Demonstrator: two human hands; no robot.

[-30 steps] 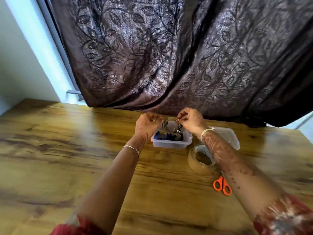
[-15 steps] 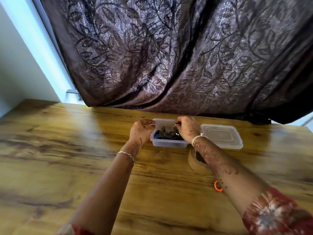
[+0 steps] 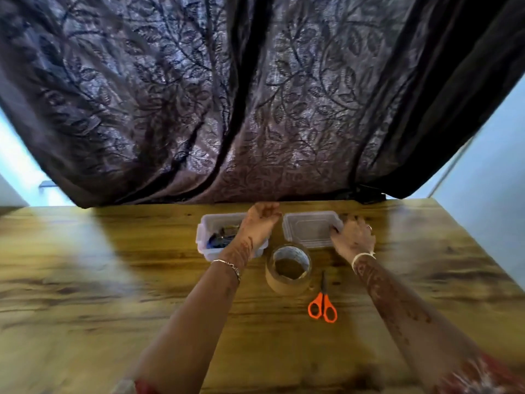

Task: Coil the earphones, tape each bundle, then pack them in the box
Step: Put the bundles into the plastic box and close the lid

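The right hand (image 3: pixel 352 237), fingers spread, is touching the lid (image 3: pixel 306 231), which is lying long side left-to-right just right of the box (image 3: pixel 205 243) holding the earphones (image 3: pixel 223 237). The left hand (image 3: pixel 260 223) is hovering over the box, its grip unclear.

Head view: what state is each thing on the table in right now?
Box: open, lid off.
Earphones: inside the box.
Lid: flat on the table, beside the box.
Tape roll: lying flat, untouched.
Scissors: closed, untouched.
Left hand: over the box's right end; grip unclear.
Right hand: fingers straight, touching the lid's edge.
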